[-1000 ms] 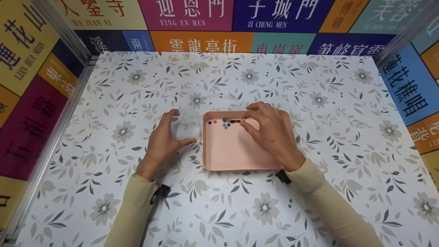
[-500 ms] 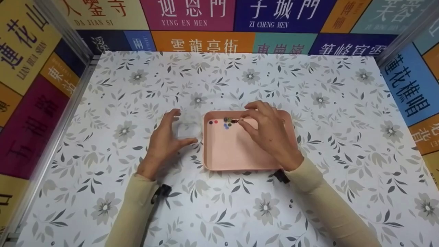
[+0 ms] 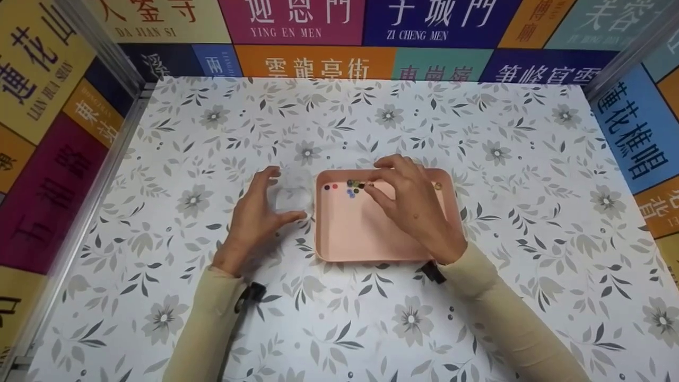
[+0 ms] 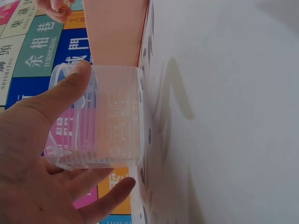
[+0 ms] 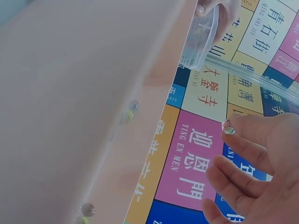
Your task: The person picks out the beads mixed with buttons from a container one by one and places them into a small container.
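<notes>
My left hand (image 3: 252, 212) holds a clear ribbed plastic container (image 4: 105, 116) standing on the table, thumb at its rim and fingers along the opposite side. To the right of it lies a pink rectangular tray (image 3: 360, 233). Over the tray, my right hand (image 3: 416, 209) pinches a small clear marble (image 5: 228, 127) with coloured specks between thumb and forefinger. Several more small marbles (image 3: 353, 191), blue, green and dark, cluster by the tray's far wall. A red marble (image 3: 334, 187) and a dark blue marble (image 3: 327, 188) sit in the far left corner.
A yellowish marble (image 3: 438, 186) lies in the tray's far right corner, beyond the right hand. The table (image 3: 339, 329) is covered in a white floral print. Panels with large lettering (image 3: 318, 21) stand behind and along both sides.
My right hand has shifted slightly left over the tray, and the yellowish marble at the far right has come into sight. The left hand stays at the container.
</notes>
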### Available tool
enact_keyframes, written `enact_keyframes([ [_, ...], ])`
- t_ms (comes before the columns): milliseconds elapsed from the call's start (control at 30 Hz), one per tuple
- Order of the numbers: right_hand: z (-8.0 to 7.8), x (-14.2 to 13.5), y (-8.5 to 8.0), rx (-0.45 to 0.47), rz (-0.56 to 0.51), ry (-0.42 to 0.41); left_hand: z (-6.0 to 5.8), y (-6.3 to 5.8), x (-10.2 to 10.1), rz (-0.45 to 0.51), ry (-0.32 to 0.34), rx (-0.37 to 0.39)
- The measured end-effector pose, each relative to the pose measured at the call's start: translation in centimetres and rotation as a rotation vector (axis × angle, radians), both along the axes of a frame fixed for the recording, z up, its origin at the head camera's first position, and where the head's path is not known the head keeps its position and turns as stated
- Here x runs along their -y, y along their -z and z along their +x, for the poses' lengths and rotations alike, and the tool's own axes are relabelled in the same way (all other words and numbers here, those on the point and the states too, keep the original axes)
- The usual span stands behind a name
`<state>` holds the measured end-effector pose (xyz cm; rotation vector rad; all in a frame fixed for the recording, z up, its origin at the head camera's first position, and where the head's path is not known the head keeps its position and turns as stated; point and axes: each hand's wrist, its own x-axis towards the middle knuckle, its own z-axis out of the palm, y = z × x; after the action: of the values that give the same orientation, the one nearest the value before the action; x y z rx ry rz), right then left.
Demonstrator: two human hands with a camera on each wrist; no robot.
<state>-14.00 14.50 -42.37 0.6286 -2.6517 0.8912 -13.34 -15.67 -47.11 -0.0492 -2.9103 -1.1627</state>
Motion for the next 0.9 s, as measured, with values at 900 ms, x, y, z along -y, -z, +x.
enact_keyframes([
  [900,-0.2,1.3,0.0,0.003,-0.047,-0.021,-0.1,0.2,0.2,0.008,0.02,-0.018],
])
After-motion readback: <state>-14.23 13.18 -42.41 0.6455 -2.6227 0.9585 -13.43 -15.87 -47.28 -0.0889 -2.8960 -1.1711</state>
